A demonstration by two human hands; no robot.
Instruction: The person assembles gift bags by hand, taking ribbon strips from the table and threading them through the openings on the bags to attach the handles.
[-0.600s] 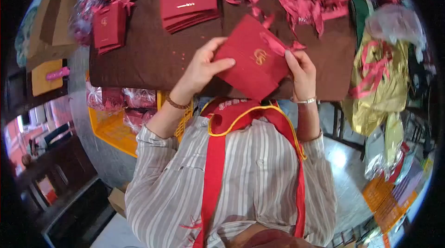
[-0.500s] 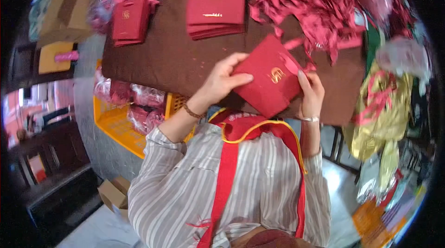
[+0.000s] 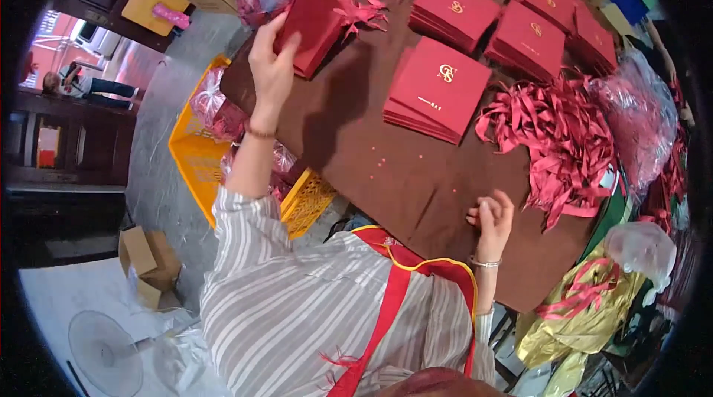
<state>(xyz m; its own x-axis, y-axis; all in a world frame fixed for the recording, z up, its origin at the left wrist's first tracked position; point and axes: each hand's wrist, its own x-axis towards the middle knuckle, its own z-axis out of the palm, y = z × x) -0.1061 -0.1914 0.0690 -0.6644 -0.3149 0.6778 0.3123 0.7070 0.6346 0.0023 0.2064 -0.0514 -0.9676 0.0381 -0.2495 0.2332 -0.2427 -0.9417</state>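
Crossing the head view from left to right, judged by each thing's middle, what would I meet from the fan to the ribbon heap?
Fan, small cardboard box, left hand, held red packet, nearest stack of red packets, right hand, ribbon heap.

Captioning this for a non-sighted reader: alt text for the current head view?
A person's left hand holds a red packet at the left of a brown table; the loosely curled right hand, nothing visible in it, is near the front edge. The table also bears stacks of red packets and a red ribbon heap.
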